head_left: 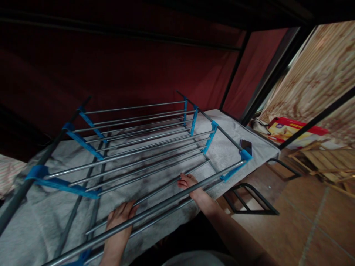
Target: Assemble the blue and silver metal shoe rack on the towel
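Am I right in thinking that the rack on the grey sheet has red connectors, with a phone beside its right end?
Not quite: the connectors on the rack are blue, not red, as the head view shows; the grey sheet and phone are as you say.

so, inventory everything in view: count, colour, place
Rack: 1, grey, on sheet
Brackets: 8 visible, blue, on rack
Rod: 1, grey, at hands
Sheet: 1, grey, under rack
Phone: 1, dark, on sheet
Backdrop: 1, red, behind rack
Frame: 1, black, around sheet
Curtain: 1, beige, upper right
Box: 1, red-yellow, right
Slatted item: 1, brown, right
Metal loops: 2, dark, beside sheet
Striped cloth: 1, pinkish, left edge
Floor: 1, brown, lower right
Clothing: count unclear, dark, bottom
Left hand: 1, bare, on rod
Right hand: 1, bare, at rod
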A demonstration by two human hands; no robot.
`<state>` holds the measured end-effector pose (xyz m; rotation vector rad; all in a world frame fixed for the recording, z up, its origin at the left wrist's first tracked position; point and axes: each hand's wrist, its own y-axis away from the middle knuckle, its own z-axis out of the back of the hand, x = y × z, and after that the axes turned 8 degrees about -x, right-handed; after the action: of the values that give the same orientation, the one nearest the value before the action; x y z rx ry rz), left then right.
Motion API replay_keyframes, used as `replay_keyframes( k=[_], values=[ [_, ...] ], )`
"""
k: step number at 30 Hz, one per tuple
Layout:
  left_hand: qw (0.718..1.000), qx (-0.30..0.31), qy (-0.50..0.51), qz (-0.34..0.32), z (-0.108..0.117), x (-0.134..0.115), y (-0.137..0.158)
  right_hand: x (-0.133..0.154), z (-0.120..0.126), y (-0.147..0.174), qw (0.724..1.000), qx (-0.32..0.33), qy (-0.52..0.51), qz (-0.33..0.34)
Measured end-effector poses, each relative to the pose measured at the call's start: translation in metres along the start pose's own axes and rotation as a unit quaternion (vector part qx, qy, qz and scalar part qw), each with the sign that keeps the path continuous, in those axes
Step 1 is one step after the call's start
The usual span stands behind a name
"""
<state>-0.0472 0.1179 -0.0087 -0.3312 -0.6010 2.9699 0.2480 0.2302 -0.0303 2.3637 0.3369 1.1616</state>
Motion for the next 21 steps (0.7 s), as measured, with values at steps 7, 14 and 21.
replay_keyframes(
  k=[7,14,21],
  values=[
    [1.0,0.005,-0.008,-0.009,0.0,0.001,0.0,0.001,-0.004,0.006,1.0,-0.001,-0.003,0.014],
    [1.0,0.009,0.003,-0.001,-0.004,-0.001,0.001,0.007,-0.006,0.013,1.0,-0.004,0.015,0.02],
    [0.998,0.01,0.035,0.044,0.0,-0.005,-0.003,0.003,-0.004,0.008,1.0,-0.003,0.006,0.023]
  ],
)
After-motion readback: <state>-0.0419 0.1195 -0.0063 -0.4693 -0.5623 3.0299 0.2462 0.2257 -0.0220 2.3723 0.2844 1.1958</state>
